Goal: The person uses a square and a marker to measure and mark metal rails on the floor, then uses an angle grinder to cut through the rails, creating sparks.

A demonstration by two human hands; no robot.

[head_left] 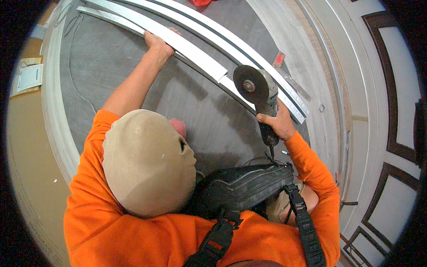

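1. the right hand (283, 122) is wrapping around the grinder (267, 104), its thumb lying along the body; the other fingers are mostly hiding behind it, so i cannot tell their pressure.
2. the left hand (159, 43) is pinching a long white strip (195, 52) between thumb and curled fingers.
3. the strip is slanting across the dark floor (153, 95), its near end sitting just beside the disc (249, 84) – whether they are touching, i cannot tell.
4. no guard is showing over the disc, so a slip of the strip under that single hold could make it catch and jerk.
5. the grinder's tail is hanging close to the black bag (240, 184); a snagged cord could tug the tool sideways.
6. beyond, more white strips (242, 44) are running alongside – crowding the disc's far side.
7. a red-ended tool (279, 59) is lying past them, and a thin cable (72, 75) is trailing at far left.
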